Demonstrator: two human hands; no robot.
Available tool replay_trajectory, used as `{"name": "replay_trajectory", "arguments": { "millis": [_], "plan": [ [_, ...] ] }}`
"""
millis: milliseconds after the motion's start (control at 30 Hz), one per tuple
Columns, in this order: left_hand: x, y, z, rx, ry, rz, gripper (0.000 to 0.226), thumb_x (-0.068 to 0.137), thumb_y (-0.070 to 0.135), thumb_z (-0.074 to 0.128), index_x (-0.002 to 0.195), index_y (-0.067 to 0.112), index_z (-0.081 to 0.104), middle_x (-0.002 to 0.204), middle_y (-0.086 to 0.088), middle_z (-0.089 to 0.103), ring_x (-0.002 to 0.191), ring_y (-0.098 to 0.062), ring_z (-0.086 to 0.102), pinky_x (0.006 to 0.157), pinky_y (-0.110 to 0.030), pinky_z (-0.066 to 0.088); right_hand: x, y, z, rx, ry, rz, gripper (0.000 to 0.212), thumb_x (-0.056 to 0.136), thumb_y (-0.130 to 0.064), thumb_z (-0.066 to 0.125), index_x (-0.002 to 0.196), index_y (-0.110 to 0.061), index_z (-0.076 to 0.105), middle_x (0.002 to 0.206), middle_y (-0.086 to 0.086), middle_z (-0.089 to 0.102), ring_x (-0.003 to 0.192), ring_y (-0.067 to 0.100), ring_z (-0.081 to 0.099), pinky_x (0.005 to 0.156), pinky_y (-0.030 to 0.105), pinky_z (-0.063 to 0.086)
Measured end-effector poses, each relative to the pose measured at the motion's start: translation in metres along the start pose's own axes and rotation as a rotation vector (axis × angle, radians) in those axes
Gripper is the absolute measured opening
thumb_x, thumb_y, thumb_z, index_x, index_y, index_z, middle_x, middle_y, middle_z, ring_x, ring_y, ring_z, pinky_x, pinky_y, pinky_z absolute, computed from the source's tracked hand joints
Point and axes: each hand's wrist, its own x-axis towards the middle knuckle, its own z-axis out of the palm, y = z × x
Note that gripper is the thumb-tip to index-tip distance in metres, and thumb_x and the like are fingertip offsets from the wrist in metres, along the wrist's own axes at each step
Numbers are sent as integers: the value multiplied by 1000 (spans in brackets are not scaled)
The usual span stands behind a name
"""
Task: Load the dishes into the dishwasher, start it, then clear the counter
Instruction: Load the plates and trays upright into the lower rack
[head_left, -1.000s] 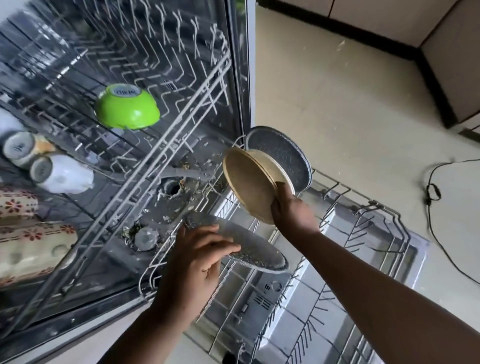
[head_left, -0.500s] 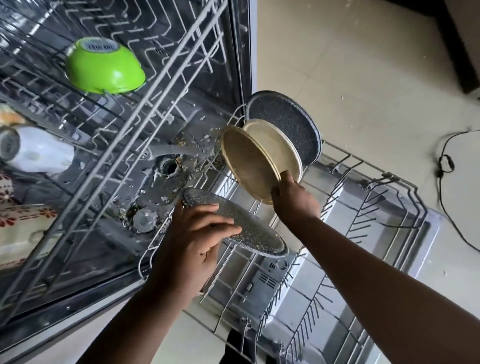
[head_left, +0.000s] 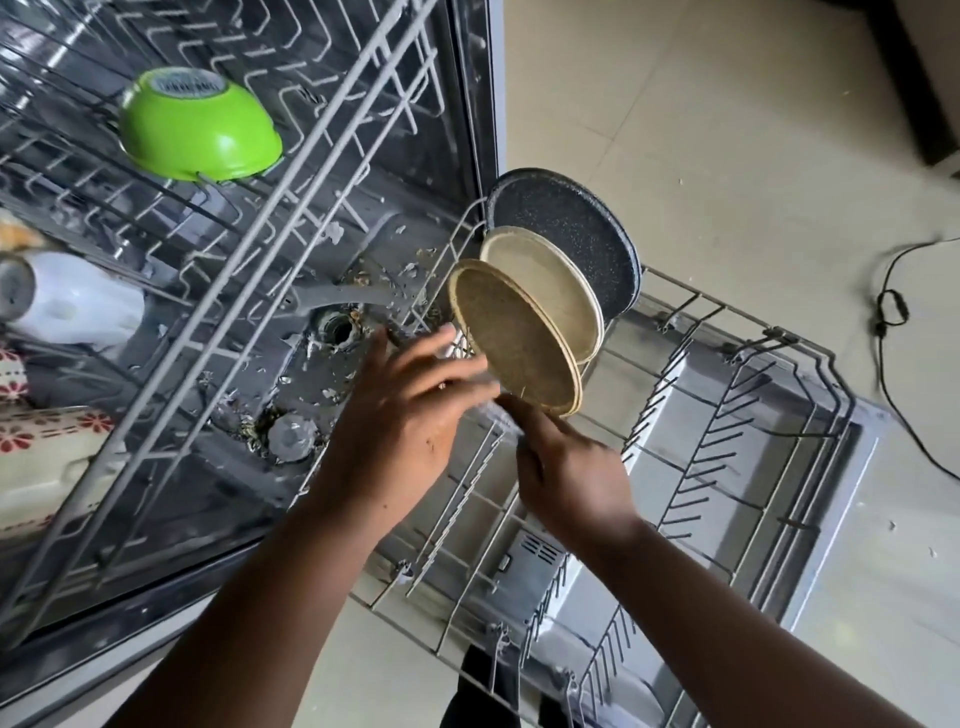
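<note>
Just below the nearest tan plate (head_left: 514, 335) in the lower rack (head_left: 727, 415), both hands meet around something blurred; what they grip, I cannot tell. The right hand (head_left: 566, 467) lies nearer that upright plate's rim than the left hand (head_left: 400, 415).

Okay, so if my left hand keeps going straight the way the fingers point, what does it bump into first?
Most likely the nearest tan plate standing in the lower rack. The left hand points up and right, fingertips close to that plate's lower edge. The image is blurred there, so depth is uncertain; it might pass just in front.
</note>
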Motion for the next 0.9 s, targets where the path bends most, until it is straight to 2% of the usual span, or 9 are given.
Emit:
{"name": "replay_trajectory", "arguments": {
  "millis": [67,133,267,333,400,500,600,800,900],
  "plan": [
    [-1,-2,8,38,5,-147,52,86,8,65,135,15,50,142,-10,50,137,-28,34,108,-64,29,10,6,6,38,-37,73,42,92,-23,41,130,-39,38,88,10,73,63,35,67,51,37,51],
    [-8,-5,16,46,-20,-304,68,87,13,67,147,14,35,154,-11,33,144,-29,24,114,-61,20,17,13,8,77,-41,142,43,96,-21,44,136,-35,42,92,15,71,71,40,66,60,40,50],
    [-39,-16,33,44,-120,-436,72,90,33,55,151,8,25,157,-16,24,145,-36,21,112,-60,26,28,22,6,99,-7,193,41,98,-21,45,139,-24,46,93,20,69,77,44,64,62,38,44],
    [-56,-17,42,50,-248,-520,80,88,36,61,152,6,23,157,-19,23,144,-39,23,110,-60,28,31,28,10,113,-47,216,41,98,-21,45,139,-23,45,94,22,69,81,44,63,65,39,45],
    [-72,-16,50,61,-346,-614,84,89,38,63,153,9,17,158,-18,18,145,-39,18,114,-58,23,33,32,15,125,-71,227,39,98,-21,45,137,-22,46,95,22,69,82,44,63,67,41,46],
    [-94,-12,58,58,-497,-731,87,93,43,56,154,16,1,161,-12,-1,149,-33,1,120,-49,7,40,36,21,149,-64,226,29,98,-19,47,126,-15,51,91,21,69,78,43,63,65,42,48],
    [-108,-8,62,75,-600,-771,83,95,46,50,154,18,0,161,-10,-6,149,-29,-4,119,-46,3,52,42,26,141,-99,230,16,98,-19,47,108,-7,50,86,23,66,74,43,61,61,42,47],
    [-126,-7,70,91,-689,-768,78,94,48,50,155,19,9,162,-10,3,149,-28,5,120,-47,6,56,41,30,45,-176,252,33,101,-25,40,128,-6,40,92,21,66,79,40,63,62,37,42],
    [-127,-5,71,118,-725,-770,76,96,50,45,155,20,8,162,-8,2,149,-26,4,119,-45,3,51,34,28,31,-192,272,25,102,-28,37,118,-9,41,88,20,65,77,41,62,60,34,37]
  ]
}}
